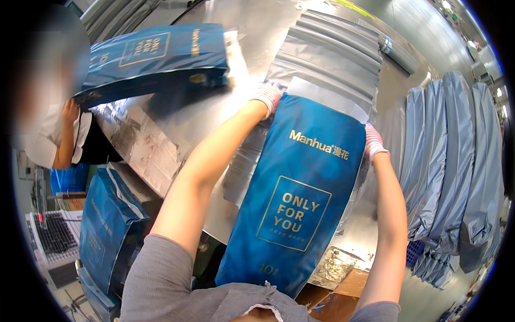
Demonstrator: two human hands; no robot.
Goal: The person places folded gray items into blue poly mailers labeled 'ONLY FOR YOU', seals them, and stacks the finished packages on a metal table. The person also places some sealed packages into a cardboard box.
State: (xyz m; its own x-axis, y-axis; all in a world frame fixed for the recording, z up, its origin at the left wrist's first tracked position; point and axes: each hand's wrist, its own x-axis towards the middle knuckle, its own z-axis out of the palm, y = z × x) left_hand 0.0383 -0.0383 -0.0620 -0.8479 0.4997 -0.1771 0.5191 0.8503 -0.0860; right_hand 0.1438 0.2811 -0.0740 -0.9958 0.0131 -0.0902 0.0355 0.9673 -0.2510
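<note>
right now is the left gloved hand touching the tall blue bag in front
Touching. The head view shows the left hand gripping the top left corner of the blue bag, no gap between them.

A tall blue package [292, 193] (gold lettering) stands centre; a second blue package [155, 59] lies upper left, and a third [110, 225] stands lower left.

Both gloved hands, left [266, 97] and right [374, 141], reach forward, fingers curled closed.
</note>
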